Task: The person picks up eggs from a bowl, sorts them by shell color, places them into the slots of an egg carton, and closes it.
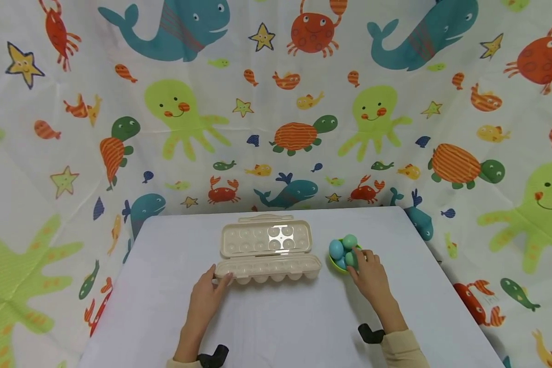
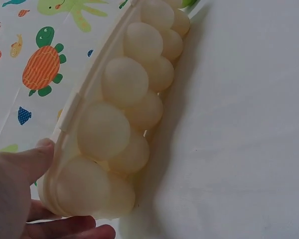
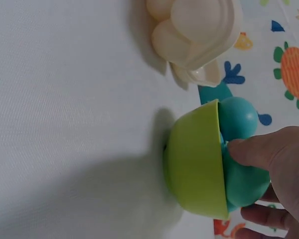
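A beige plastic egg carton stands with its lid laid back in the middle of the table. My left hand grips its left end, with the thumb on the rim and the fingers around the underside. To the right, a lime-green bowl holds several blue and green toy eggs. My right hand reaches over the bowl's near right side and pinches a green toy egg, which still sits in the bowl. Beside that egg is a blue-green one. The right fingertips are partly hidden behind the egg.
Everything stands on a white-covered table. Behind it and at its sides hangs a curtain printed with sea animals. Black straps show at both wrists. The carton's lid lies towards the table's back edge.
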Available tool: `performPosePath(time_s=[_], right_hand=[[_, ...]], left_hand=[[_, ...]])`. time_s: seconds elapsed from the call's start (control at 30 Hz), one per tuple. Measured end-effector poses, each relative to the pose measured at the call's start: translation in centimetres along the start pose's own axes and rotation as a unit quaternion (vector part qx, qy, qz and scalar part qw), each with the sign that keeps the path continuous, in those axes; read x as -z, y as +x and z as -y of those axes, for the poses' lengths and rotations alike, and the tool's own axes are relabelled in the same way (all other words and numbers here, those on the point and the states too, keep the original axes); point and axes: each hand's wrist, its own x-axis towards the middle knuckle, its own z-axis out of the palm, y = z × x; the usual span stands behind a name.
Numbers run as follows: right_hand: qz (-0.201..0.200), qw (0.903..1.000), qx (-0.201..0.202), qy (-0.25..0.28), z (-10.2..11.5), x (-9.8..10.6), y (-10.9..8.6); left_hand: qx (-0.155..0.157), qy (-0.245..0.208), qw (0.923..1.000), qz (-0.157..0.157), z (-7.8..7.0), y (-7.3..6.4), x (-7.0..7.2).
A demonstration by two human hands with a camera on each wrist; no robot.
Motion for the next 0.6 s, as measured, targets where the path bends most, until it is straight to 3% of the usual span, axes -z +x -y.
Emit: performPosePath(time_s=[0.2,0.37,0.6], right_hand=[[0.004,1.0000,-0.001,0.006,0.2,-0.2,0.1],[0.001,1.0000,0.000,0.005,0.3,-0.2,0.1],[0.010,0.9999,-0.008,0.001,0.4,0.0,0.3]], left_hand=[[0.013,-0.057,0.9982,-0.015,0.3,0.0,-0.2],[0.030,-0.095,0.9937,-0.052,0.7,-0.3,-0.7],[0.051,-0.165,0.9798,-0.101,1.3,-1.2,-1.8]])
